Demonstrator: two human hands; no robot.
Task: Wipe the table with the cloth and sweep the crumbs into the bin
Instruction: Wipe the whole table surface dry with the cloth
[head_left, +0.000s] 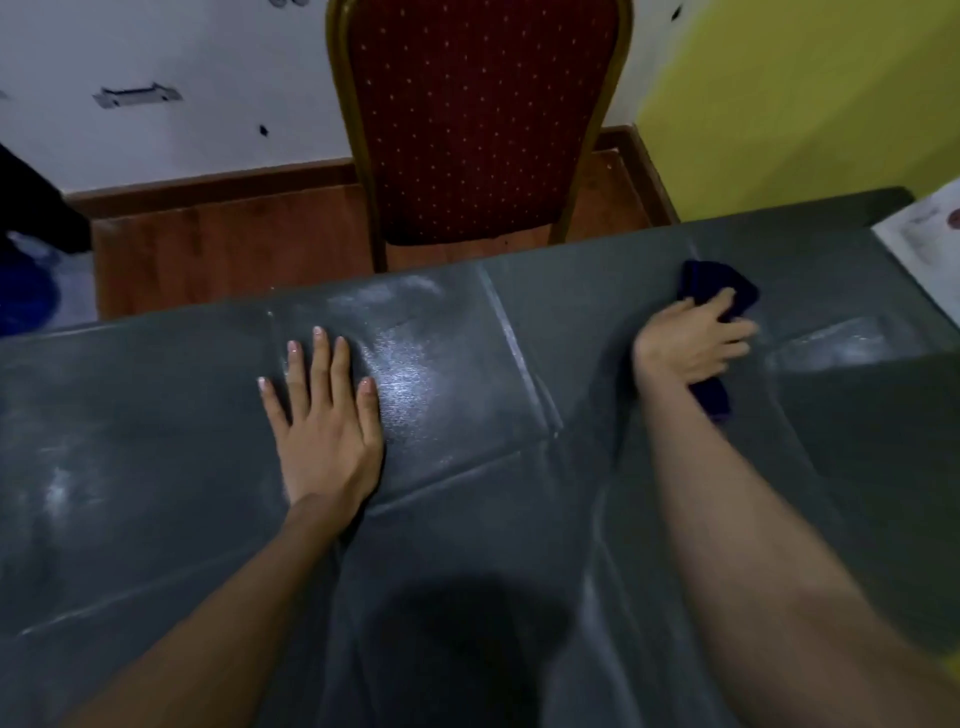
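Observation:
A dark grey table cover (156, 441) with fold creases spans the view, with pale dusty smears near its far edge. My left hand (322, 415) lies flat on it, palm down, fingers spread. My right hand (693, 343) presses on a dark blue cloth (714, 283) at the far right of the table; the cloth shows beyond the fingers and again under the wrist. No bin can be made out with certainty.
A red upholstered chair (478, 119) with a gold frame stands just beyond the table's far edge. A white printed sheet (922, 244) lies at the table's right end. A blue object (23, 291) sits on the floor at far left.

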